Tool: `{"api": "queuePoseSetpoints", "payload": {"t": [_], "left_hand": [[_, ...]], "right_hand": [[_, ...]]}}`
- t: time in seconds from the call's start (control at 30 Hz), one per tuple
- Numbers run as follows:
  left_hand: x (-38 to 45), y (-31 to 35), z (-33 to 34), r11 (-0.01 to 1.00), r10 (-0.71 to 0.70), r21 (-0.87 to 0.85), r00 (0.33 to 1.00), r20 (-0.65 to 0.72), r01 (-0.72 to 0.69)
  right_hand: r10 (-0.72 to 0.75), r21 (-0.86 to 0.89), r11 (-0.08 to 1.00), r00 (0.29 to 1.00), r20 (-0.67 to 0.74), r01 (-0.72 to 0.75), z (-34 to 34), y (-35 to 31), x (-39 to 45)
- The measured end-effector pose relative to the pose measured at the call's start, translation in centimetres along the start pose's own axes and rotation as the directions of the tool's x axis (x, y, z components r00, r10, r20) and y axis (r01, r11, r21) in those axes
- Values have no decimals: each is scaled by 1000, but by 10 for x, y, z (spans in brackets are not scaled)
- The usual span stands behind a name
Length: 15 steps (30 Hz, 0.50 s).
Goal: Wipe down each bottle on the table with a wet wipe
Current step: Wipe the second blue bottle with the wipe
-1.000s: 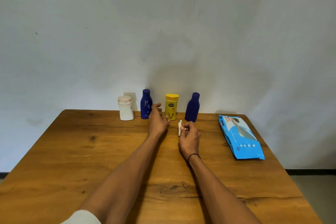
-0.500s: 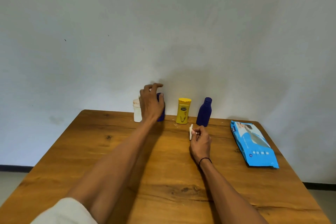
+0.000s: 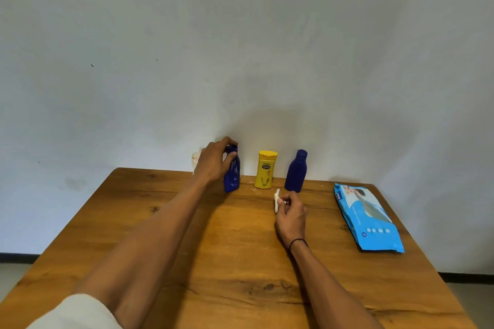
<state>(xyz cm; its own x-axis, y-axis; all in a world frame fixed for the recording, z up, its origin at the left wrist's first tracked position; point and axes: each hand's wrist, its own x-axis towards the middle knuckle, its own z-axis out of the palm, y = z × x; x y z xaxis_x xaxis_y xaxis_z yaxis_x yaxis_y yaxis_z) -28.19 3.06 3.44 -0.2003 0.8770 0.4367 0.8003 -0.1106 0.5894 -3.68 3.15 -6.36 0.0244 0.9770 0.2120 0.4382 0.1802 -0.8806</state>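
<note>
Along the far edge of the wooden table (image 3: 133, 235) stand several bottles. My left hand (image 3: 213, 161) grips the left dark blue bottle (image 3: 232, 173) near its top, and the bottle leans slightly. A white jar (image 3: 196, 159) is mostly hidden behind that hand. A yellow bottle (image 3: 266, 169) and a second dark blue bottle (image 3: 296, 171) stand upright to the right. My right hand (image 3: 291, 218) rests on the table in front of them, pinching a folded white wet wipe (image 3: 276, 199).
A blue pack of wet wipes (image 3: 367, 218) lies flat near the table's right edge. A pale wall rises right behind the bottles. The floor shows past the table's left and right edges.
My left hand reached from the table's middle to the left blue bottle, closed around it and tilted it. My right hand kept hold of the wipe and barely moved.
</note>
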Motion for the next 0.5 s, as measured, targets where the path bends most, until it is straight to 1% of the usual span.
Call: {"api": "queuePoseSetpoints", "payload": {"t": [0.1,0.2,0.27,0.33,0.37,0.43,0.5], "left_hand": [[-4,2,0,998,4,-66,1000,-24,-6],[-17,4,0,977,13,-213,1000,18,-9],[-31,7,2,930,-56,-359,996,66,76],[-48,12,5,836,-168,-514,981,96,193],[-56,14,8,772,-229,-585,967,108,248],[-74,19,14,590,-360,-725,919,158,356],[-94,25,20,416,-448,-801,863,231,431]], "right_hand": [[6,5,1000,1000,4,-6,0,0,1],[5,19,1000,1000,10,-5,-1,1,2],[6,40,999,1000,8,-7,-3,1,0],[15,61,998,1000,6,-16,-5,-1,-3],[22,65,998,1000,7,-22,-5,-1,-5],[26,62,998,1000,14,-27,-6,-1,-9],[27,63,998,999,31,-29,-8,-2,-13]]}}
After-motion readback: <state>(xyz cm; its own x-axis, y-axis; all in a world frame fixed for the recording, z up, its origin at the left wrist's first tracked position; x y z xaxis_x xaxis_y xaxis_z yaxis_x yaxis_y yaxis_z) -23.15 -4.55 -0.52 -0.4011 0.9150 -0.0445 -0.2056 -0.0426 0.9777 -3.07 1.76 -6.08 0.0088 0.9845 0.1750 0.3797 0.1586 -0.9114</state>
